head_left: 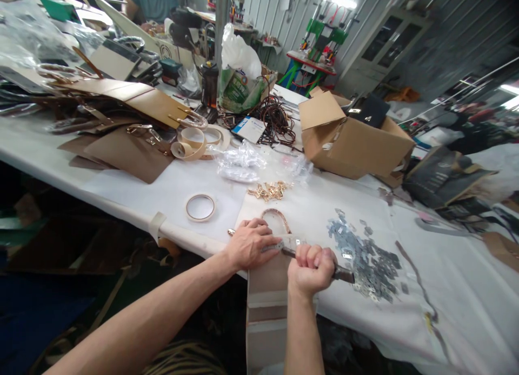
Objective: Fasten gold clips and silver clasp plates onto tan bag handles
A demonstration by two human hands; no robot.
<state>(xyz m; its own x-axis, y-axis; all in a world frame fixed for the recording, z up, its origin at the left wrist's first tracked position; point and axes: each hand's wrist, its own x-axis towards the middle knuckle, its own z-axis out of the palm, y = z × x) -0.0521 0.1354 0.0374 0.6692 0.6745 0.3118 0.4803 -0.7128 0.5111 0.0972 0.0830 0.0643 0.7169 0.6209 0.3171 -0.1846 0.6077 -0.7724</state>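
Note:
My right hand (311,269) is closed in a fist around a dark, rod-like metal tool (344,274), its thick end sticking out to the right and its thin end pointing at my left hand. My left hand (252,244) grips and presses down the top edge of a pale bag piece (267,283), which hangs over the table's front edge. A curved brown handle (275,212) loops up behind my fingers. Small metal plates show by the tool's thin end. A bit of gold metal (231,232) pokes out left of my left hand; what it belongs to is hidden.
Thin metal plates (368,256) lie heaped on the right. Gold fittings (271,191) and a tape roll (200,208) sit beyond my hands. Brown bag parts (125,147) are piled at left. A cardboard box (352,139) stands at the back right. A person (152,4) sits across.

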